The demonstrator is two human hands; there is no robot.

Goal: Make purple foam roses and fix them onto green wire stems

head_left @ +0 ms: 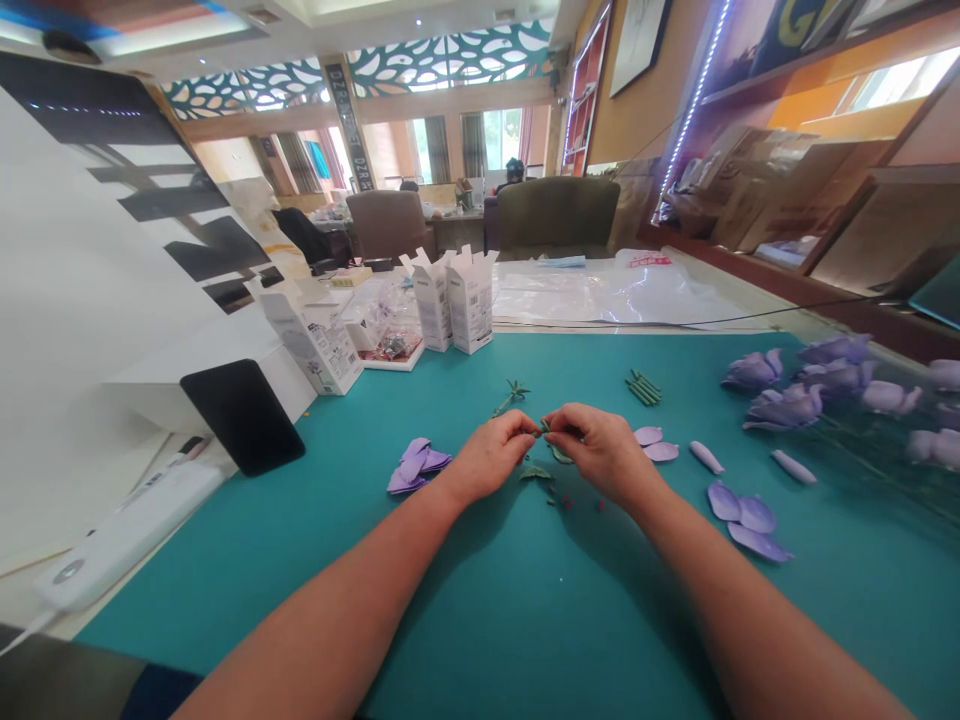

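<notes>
My left hand [491,452] and my right hand [594,446] meet over the middle of the mat. Their fingertips pinch a small green piece [545,427], mostly hidden by the fingers. Just behind them is a green stem with pointed leaves [514,392]. Below the fingers lie green leaf bits [537,474] and tiny red pieces [568,503]. A stack of purple petals [418,468] rests left of my left hand. Beside my right hand are pale purple petals [660,452], a rolled petal bud [706,458], another bud [793,467] and more petals [754,515].
A green mat [525,620] covers the table. Short green stems [643,388] lie at its back; purple artificial roses [784,407] fill the right side. White boxes [471,305], a black tablet-like panel [242,417] and a white power strip [127,535] stand left and behind.
</notes>
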